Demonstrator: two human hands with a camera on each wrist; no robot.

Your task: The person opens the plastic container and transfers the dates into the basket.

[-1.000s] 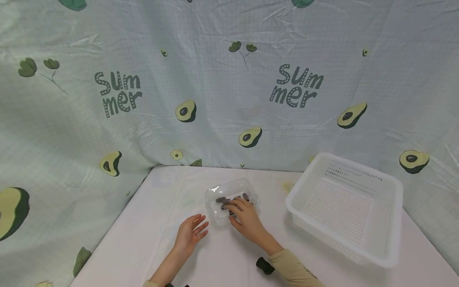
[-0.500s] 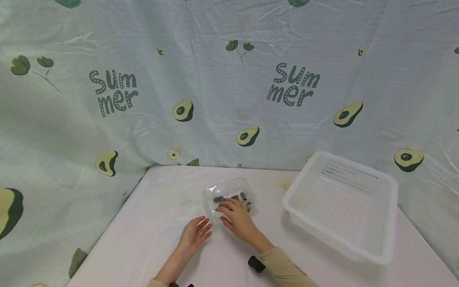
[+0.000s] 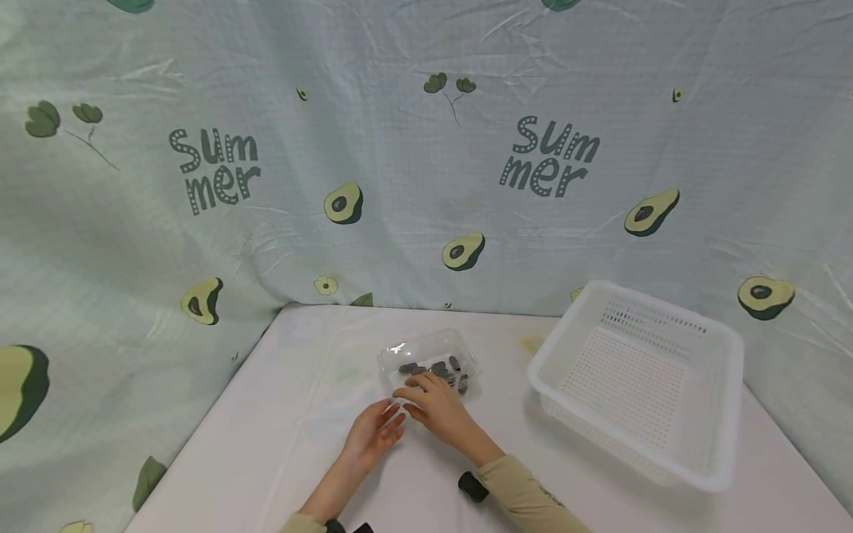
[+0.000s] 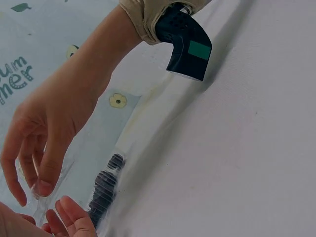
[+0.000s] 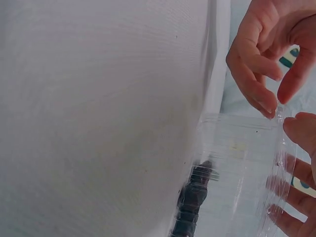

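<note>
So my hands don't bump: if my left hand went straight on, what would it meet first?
Your left hand would probably meet the near edge of the clear plastic container first; your right hand is close by, and depth is unclear.

The left hand (image 3: 376,434) and right hand (image 3: 437,409) were bare; the left sleeve (image 3: 302,523) and right sleeve (image 3: 523,490) were beige, the latter with small dark markings (image 3: 552,497). A dark, angular wrist device (image 4: 180,58) at the right cuff (image 4: 143,24) carried a green rectangle (image 4: 199,50).
</note>
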